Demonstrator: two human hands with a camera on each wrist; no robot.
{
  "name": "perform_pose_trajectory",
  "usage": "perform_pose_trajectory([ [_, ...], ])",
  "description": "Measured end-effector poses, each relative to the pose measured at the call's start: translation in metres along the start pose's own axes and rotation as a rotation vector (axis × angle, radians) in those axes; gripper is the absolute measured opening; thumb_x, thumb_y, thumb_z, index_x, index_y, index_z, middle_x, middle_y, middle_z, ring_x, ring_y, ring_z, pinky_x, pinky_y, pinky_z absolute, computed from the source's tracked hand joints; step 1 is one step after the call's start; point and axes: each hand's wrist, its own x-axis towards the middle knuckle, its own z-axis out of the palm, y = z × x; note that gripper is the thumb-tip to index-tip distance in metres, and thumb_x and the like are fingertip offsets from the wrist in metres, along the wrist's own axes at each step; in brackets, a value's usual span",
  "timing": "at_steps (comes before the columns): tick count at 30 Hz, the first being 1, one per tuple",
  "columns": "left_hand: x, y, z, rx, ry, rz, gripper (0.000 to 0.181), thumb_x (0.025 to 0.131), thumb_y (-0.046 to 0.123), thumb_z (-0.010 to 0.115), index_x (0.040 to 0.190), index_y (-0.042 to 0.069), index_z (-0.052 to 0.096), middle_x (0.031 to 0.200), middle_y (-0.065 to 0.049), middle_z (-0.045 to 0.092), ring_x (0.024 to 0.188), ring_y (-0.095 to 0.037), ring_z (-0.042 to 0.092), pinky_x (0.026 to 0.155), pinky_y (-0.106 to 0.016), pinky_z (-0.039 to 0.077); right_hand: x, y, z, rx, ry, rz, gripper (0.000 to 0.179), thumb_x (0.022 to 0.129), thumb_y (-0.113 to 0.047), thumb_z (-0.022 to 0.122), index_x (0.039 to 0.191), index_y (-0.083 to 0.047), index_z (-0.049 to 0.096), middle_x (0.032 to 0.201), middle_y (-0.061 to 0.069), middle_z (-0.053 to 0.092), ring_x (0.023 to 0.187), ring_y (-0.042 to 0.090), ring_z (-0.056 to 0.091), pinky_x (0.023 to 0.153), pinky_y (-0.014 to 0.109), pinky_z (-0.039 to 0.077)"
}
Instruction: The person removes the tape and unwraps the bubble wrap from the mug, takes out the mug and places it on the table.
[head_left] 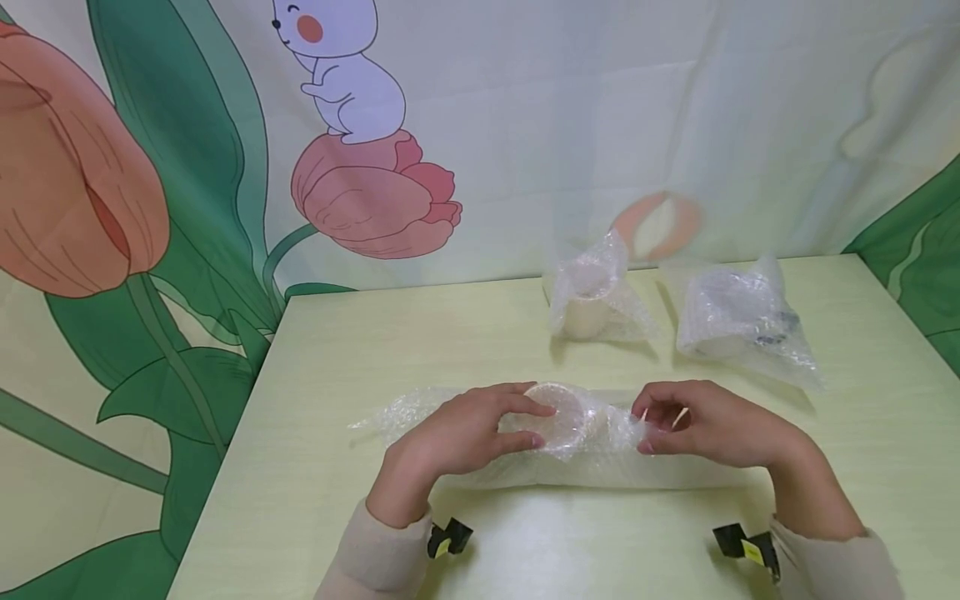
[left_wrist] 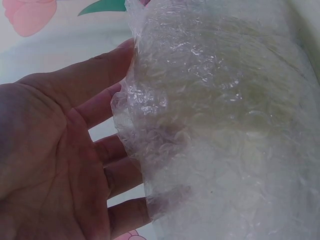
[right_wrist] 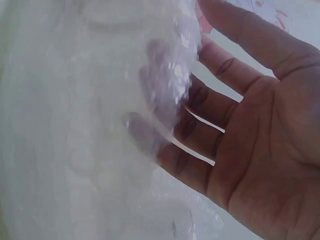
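A sheet of clear bubble wrap (head_left: 540, 473) lies across the front middle of the table, wrapped about a round, pale, cup-like thing (head_left: 564, 423) whose rim shows through the film. My left hand (head_left: 467, 427) holds the near-left side of this bundle, thumb and index finger at the round rim. On the other side, my right hand (head_left: 708, 422) pinches the wrap's gathered edge between thumb and fingers. In the left wrist view several left fingers (left_wrist: 125, 172) pass behind the bubble wrap (left_wrist: 215, 125). Right fingertips (right_wrist: 145, 132) show blurred through the film in the right wrist view.
Two more bubble-wrapped bundles stand at the back of the table (head_left: 360, 350): one around a pale, rounded thing (head_left: 588, 308), and a wider one (head_left: 738, 312) to its right. Behind the table hangs a cloth (head_left: 510, 125) printed with tulips and a white animal.
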Motion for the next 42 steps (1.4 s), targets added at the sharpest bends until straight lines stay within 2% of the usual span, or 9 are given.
perform_pose_trajectory([
  [6,0.0,0.0,0.0,-0.003,0.001,-0.005,0.041,0.099,0.038,0.071,0.139,0.032,0.067,0.162,0.001,0.047,0.151,-0.021,0.043,0.123,-0.044,0.036,0.003,-0.007,0.005,-0.013,0.011,-0.015,0.012,0.099,-0.033,0.072,0.106,-0.024,0.069,0.094,-0.005,0.069,0.09,0.009,0.066,0.077,0.027,0.055],
  [20,0.001,0.0,-0.001,-0.001,0.003,-0.004,0.04,0.098,0.038,0.071,0.138,0.032,0.068,0.162,0.001,0.047,0.151,-0.021,0.043,0.123,-0.044,0.036,0.01,-0.01,0.011,-0.029,-0.015,-0.043,0.033,0.102,-0.03,0.067,0.133,-0.018,0.061,0.096,-0.007,0.072,0.089,0.008,0.068,0.079,0.027,0.057],
  [31,0.001,0.001,-0.002,0.012,-0.003,0.005,0.041,0.099,0.039,0.07,0.139,0.031,0.067,0.163,0.001,0.046,0.15,-0.022,0.044,0.122,-0.045,0.037,0.01,-0.011,0.01,-0.068,0.003,-0.054,0.038,0.102,-0.032,0.067,0.138,-0.019,0.062,0.096,-0.009,0.071,0.089,0.008,0.067,0.083,0.028,0.057],
  [42,-0.001,0.0,-0.004,0.071,-0.001,0.026,0.043,0.1,0.044,0.067,0.142,0.034,0.064,0.164,0.001,0.044,0.149,-0.022,0.046,0.119,-0.045,0.041,0.011,-0.009,0.012,-0.056,0.007,-0.051,0.042,0.102,-0.033,0.067,0.141,-0.021,0.06,0.096,-0.006,0.07,0.087,0.008,0.067,0.079,0.027,0.057],
])
